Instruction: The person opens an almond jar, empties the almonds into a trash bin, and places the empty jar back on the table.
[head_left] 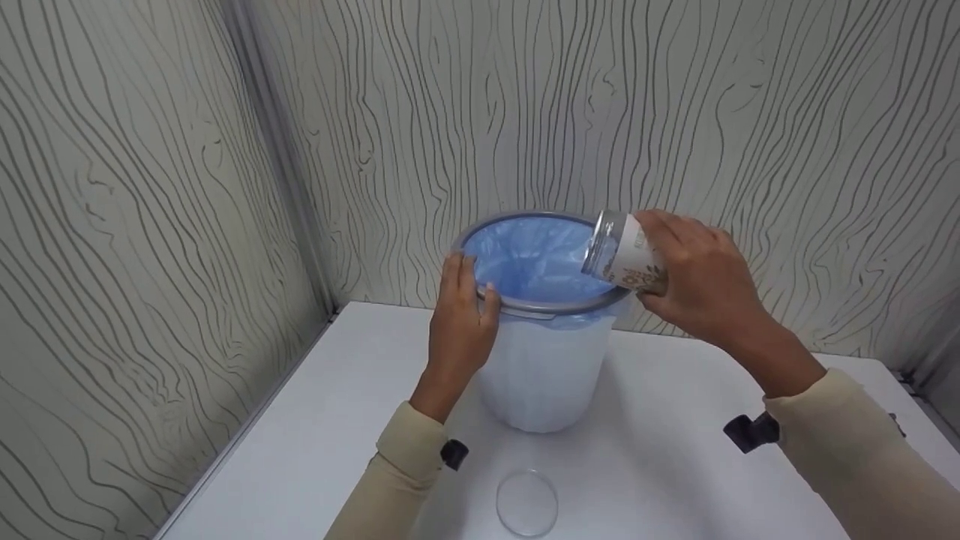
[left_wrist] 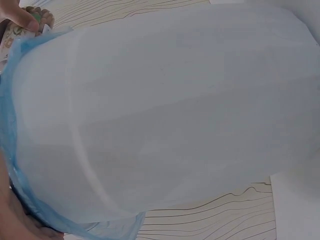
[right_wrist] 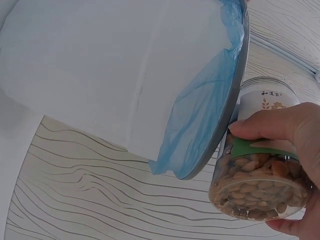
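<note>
My right hand (head_left: 701, 277) grips a clear jar (right_wrist: 262, 192) of almonds around its white and green label. In the head view the jar lies tipped on its side, its mouth over the right part of the opening of a white trash bin (head_left: 544, 367). Almonds lie toward the jar's base in the right wrist view. My left hand (head_left: 461, 322) holds the bin's grey rim (head_left: 536, 306) at the left, fingers and thumb at the edge. A blue bag (head_left: 517, 255) lines the bin and hangs over its edge.
A clear round lid (head_left: 527, 502) lies on the white table (head_left: 360, 390) in front of the bin. Walls with a wood-grain pattern (head_left: 510, 105) stand behind and to the left. The table's left edge runs alongside the left wall.
</note>
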